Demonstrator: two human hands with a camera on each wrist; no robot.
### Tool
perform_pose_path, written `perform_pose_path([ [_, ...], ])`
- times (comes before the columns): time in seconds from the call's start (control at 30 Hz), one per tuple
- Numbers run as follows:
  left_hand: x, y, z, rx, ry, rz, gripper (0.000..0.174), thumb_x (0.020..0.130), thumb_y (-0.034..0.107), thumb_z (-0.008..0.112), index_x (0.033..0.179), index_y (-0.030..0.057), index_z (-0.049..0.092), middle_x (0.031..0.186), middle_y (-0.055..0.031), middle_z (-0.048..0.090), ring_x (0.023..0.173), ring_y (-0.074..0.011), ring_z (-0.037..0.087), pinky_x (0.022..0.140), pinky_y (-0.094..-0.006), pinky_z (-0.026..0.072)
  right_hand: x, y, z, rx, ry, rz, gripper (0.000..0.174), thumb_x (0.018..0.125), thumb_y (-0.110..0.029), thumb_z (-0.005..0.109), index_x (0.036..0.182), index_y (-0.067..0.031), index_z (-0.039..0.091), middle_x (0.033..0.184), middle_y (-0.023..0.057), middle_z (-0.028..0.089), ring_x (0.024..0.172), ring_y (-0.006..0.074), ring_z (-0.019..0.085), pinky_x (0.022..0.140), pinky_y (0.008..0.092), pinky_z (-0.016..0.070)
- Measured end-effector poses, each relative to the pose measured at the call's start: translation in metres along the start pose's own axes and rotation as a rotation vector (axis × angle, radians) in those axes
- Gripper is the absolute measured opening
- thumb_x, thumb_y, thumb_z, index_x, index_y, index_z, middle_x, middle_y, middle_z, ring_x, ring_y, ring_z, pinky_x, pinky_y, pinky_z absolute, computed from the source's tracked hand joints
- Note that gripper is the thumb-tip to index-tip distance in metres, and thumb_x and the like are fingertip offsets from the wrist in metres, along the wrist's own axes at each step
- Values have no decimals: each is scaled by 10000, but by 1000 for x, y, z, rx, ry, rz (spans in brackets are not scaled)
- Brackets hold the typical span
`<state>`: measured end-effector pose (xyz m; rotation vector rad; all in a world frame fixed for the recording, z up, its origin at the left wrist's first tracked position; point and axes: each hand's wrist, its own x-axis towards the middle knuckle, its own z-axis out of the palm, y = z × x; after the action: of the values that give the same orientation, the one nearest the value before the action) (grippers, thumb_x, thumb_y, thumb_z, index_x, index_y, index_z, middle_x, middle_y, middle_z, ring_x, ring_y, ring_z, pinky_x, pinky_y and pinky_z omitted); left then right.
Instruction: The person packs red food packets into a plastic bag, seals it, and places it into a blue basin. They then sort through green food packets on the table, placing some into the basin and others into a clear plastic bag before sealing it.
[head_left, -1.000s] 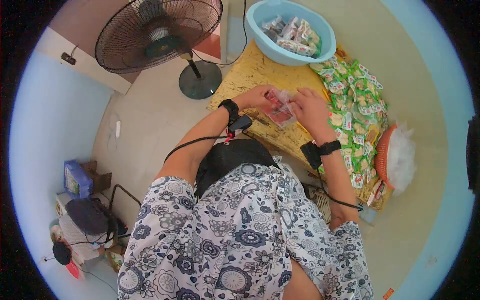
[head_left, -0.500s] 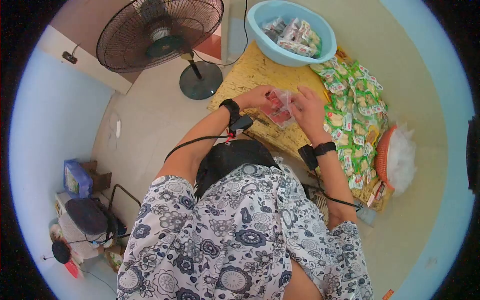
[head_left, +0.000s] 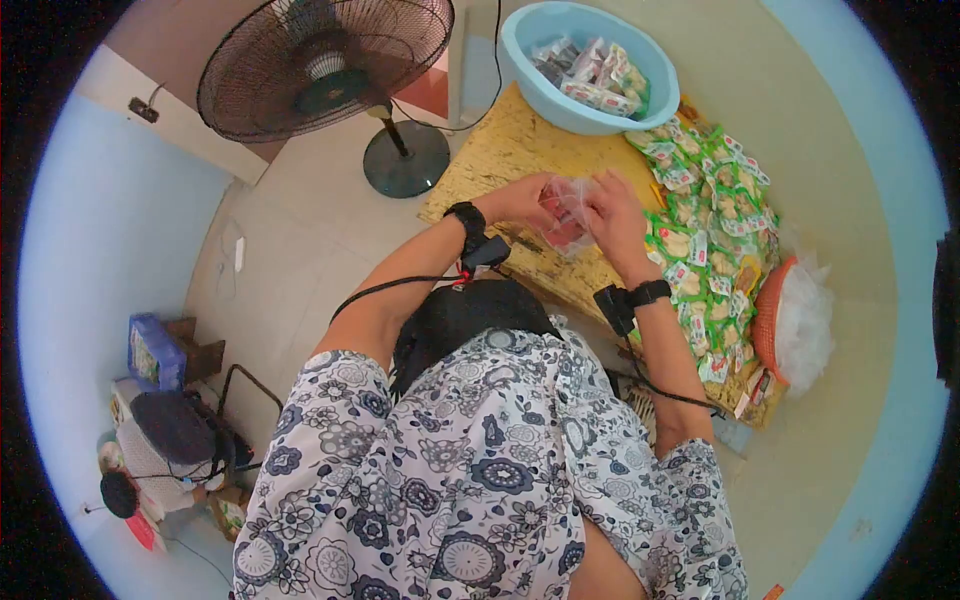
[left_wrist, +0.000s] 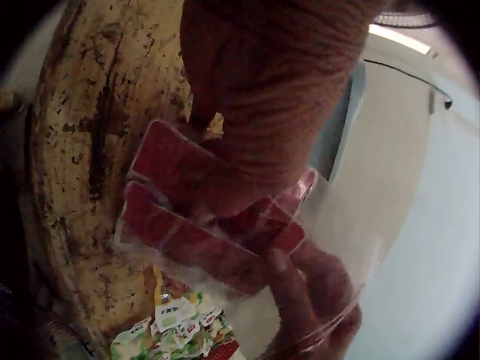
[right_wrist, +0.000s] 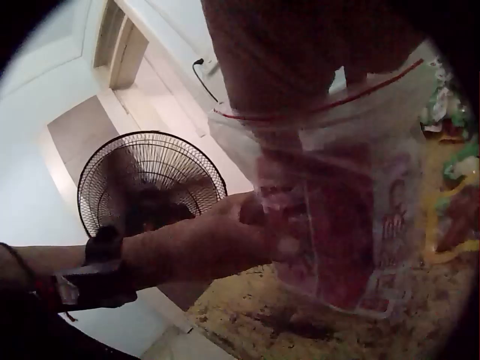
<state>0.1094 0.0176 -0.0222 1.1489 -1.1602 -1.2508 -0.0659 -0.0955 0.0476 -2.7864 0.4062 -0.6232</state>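
Note:
A clear plastic zip bag (right_wrist: pixel 397 202) with a red line along its mouth stands between both hands, over the yellow table. Flat red packets (left_wrist: pixel 195 240) show in and against the clear plastic. From the left, my left hand (head_left: pixel 522 198) grips the bag and the packets, thumb across the red faces. My right hand (head_left: pixel 617 222) pinches the plastic near the mouth on the other side. In the right wrist view its fingers reach down past the red line, blurred behind the film.
Green-and-white food packs (head_left: pixel 705 240) lie heaped on the right of the worn yellow table (head_left: pixel 500 150). A blue basin (head_left: pixel 590 120) of packets stands at the back, an orange basket (head_left: pixel 768 320) with clear plastic at the right. A standing fan (head_left: pixel 330 85) is beyond the table.
My right hand has shifted slightly left and closer in over the bag's mouth. My left hand keeps hold of the bag, its grip further over the red packets.

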Motion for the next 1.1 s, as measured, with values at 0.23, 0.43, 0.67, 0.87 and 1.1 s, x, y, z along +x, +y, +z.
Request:
perform_pose_path([
  [0.23, 5, -9, 3, 146, 83, 153, 496, 668, 80, 790, 1125, 35, 605, 1048, -73, 674, 939, -150, 625, 834, -318, 508, 20, -19, -2, -109, -33, -173, 161, 772, -231, 680, 899, -157, 746, 1256, 128, 616, 1323, 346, 432, 1102, 522, 309],
  [0.43, 4, -28, -1, 101, 121, -57, 431, 699, 79, 759, 1110, 44, 633, 1017, -59, 685, 912, -145, 634, 836, -313, 511, 10, -3, 6, 141, -15, -56, 222, 828, -265, 663, 1004, -147, 731, 1263, 107, 615, 1285, 345, 469, 1084, 456, 353],
  [0.67, 14, -25, 1, 108, 128, 62, 465, 749, 81, 731, 1197, 58, 611, 1069, -34, 680, 951, -134, 624, 869, -315, 503, -21, 34, -30, 283, -237, 250, 334, 905, -355, 617, 1102, -99, 703, 1248, 163, 608, 1254, 333, 493, 1045, 405, 398],
  [0.87, 23, -38, -4, 3, 76, 13, 504, 774, 94, 768, 1244, 67, 586, 1164, -32, 655, 1040, -128, 603, 928, -328, 489, -39, 24, -33, 254, -300, 190, 497, 810, -215, 725, 1277, -127, 580, 1335, 119, 556, 1285, 302, 482, 1069, 382, 381],
  [1.1, 19, -38, -7, -17, 69, 26, 498, 778, 112, 782, 1235, 63, 588, 1139, -33, 668, 1037, -133, 613, 944, -328, 485, -42, 26, -9, 83, -97, 211, 483, 746, -182, 725, 1202, -152, 572, 1329, 153, 526, 1173, 348, 549, 963, 418, 466],
])
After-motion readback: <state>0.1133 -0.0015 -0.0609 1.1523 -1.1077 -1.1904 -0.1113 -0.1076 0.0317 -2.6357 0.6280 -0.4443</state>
